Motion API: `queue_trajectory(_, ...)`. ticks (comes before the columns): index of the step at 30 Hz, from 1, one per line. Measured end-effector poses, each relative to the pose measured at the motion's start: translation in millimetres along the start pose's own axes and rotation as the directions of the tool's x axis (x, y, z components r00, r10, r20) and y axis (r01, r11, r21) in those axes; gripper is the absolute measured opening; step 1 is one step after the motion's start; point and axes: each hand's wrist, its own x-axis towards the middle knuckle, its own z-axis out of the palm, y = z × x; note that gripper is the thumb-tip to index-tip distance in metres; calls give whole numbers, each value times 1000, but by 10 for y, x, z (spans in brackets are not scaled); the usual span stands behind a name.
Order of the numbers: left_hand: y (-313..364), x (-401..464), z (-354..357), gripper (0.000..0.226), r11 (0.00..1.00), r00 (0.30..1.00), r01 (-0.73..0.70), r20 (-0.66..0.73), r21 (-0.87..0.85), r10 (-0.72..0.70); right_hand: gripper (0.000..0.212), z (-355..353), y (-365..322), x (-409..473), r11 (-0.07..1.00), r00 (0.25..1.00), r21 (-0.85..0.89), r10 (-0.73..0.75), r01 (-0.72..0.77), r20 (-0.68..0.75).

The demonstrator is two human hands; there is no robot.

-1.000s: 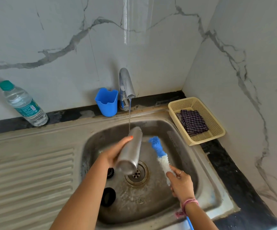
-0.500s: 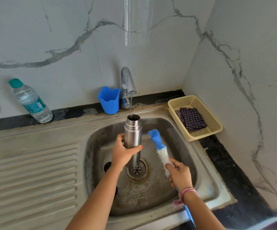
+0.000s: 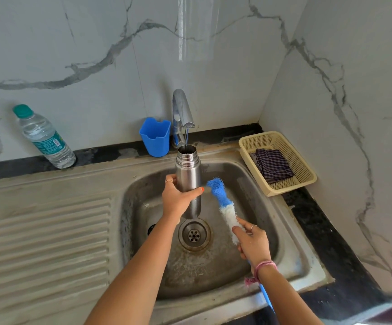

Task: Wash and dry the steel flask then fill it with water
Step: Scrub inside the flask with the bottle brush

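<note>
The steel flask (image 3: pixel 188 174) stands upright over the sink (image 3: pixel 291 261), its open mouth directly under the tap (image 3: pixel 182 113), catching a thin stream. The left hand (image 3: pixel 178 198) wraps around its body. Right of the flask, the right hand (image 3: pixel 253 242) grips a blue-and-white bottle brush (image 3: pixel 223 205), bristles pointing up toward the flask.

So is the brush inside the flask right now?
No, the brush is outside, held by the right hand beside the flask.

One flask (image 3: pixel 188 170), one brush (image 3: pixel 223 205), two hands.
</note>
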Motion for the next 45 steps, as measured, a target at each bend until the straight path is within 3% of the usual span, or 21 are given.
queue_trajectory(18,106,56,-9,69,999,999,24,-32,-39,-25,34,33,14,7,1000,1000,-9,-20,20,18)
queue_trajectory(36,170,23,-40,72,990,998,63,35,-126,-59,34,28,18,22,1000,1000,3,-23,23,9)
queue_trajectory(41,23,-86,-152,70,947,968,162,229,-278,-99,34,0,35,32,999,999,0,-35,35,-6)
queue_trajectory(45,-73,-259,-175,53,764,932,330,322,-555,-169,32,-3,19,25,999,999,-5,-42,42,-7)
